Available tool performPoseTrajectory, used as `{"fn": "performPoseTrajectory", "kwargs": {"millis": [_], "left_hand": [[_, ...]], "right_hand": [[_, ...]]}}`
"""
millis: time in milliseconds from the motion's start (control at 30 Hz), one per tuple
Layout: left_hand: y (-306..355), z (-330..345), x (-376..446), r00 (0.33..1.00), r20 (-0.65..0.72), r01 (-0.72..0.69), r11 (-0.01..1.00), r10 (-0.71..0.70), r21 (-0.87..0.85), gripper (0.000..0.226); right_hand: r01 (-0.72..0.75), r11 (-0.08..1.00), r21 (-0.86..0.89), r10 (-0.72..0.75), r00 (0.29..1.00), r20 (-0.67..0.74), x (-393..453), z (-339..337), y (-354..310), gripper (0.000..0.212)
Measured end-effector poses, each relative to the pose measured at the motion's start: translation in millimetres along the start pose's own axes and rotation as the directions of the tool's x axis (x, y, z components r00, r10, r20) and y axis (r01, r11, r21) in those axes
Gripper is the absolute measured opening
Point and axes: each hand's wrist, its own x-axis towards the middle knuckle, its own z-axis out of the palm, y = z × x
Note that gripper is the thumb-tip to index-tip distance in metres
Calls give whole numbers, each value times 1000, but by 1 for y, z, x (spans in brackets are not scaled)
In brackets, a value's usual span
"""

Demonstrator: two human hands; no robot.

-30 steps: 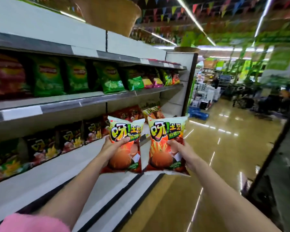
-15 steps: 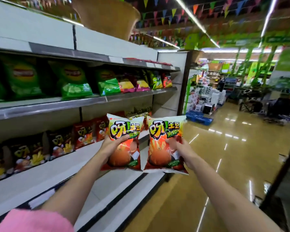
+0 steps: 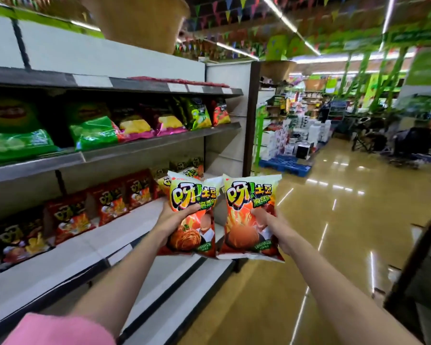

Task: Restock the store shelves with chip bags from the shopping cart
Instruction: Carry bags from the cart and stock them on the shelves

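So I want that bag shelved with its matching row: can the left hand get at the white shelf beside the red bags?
Probably yes: the left hand, gripping its chip bag, is already at the white shelf edge, nothing between.

Both hands (image 3: 174, 217) (image 3: 271, 222) forward, fingers curled.

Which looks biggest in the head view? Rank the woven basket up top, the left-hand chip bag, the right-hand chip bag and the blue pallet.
1. Woven basket
2. Right-hand chip bag and left-hand chip bag: alike, no ranking
3. Blue pallet, though farthest from the camera
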Motion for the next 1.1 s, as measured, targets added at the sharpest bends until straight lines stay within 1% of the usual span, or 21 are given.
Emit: {"fn": "performPoseTrajectory", "kwargs": {"millis": [33,67,100,200,233,367,433,467,500,600,633,733,767,800,833,900,933,967,1000,1033,1100], "left_hand": [[-3,10,10,1000,16,-3,1000,3,16,50],[-6,21,20,1000,27,-5,1000,5,15,49],[-10,31,33,999,37,4,1000,-5,26,54],[-22,61,75,996,70,56,998,-57,17,71],[-27,70,91,995,70,69,997,-70,18,74],[-36,97,150,995,67,75,997,-75,-2,73],[-35,101,188,996,59,61,998,-61,-4,88],[-33,101,207,997,50,59,998,-60,12,97],[-31,99,226,997,35,63,998,-64,19,100],[-22,90,282,999,-9,50,999,-50,14,76],[-21,86,299,998,-15,64,998,-64,16,77],[-27,70,338,993,-35,113,993,-111,46,110],[-32,65,347,990,-42,134,990,-132,49,118],[-36,61,353,985,-44,169,985,-168,42,120],[-42,57,360,980,-50,193,981,-191,32,114],[-49,47,373,975,-85,207,978,-205,24,94],[-54,42,381,973,-103,210,978,-207,15,92],[-58,37,389,971,-115,213,977,-211,5,91],[-61,33,396,969,-128,215,977,-213,7,90],[-64,29,402,965,-147,222,975,-219,10,87],[-68,24,414,955,-185,238,971,-234,0,80]], "right_hand": [[-19,1000,6,19,1000,-7,7,-8,4,20],[-31,999,9,31,999,-23,13,-14,6,18],[-36,999,11,36,999,-31,20,-23,9,15],[-37,999,-39,33,995,-98,49,-44,13,22],[-44,998,-38,39,993,-114,60,-50,13,20],[-21,997,-73,10,989,-148,130,-66,6,10],[13,996,-83,-23,992,-127,172,-67,-2,15],[1,996,-90,-12,992,-124,195,-66,-6,23],[-5,996,-94,-7,993,-118,217,-64,-12,27],[23,993,-114,-35,994,-104,284,-54,-23,23],[20,994,-108,-31,995,-97,302,-49,-26,24],[1,998,-68,-4,999,-40,347,-28,-22,15],[-10,997,-76,8,1000,-26,360,-22,-17,14],[-19,996,-91,17,1000,-19,374,-16,-10,17],[-30,994,-102,29,1000,-6,386,-9,-6,24],[-49,994,-100,53,998,31,417,1,7,50],[-62,993,-96,67,996,55,433,5,11,61],[-78,992,-95,86,993,79,447,11,15,67],[-84,992,-91,93,990,105,457,18,15,67],[-86,993,-81,96,987,126,465,24,14,60],[-92,994,-55,100,981,166,483,33,14,37]]}}
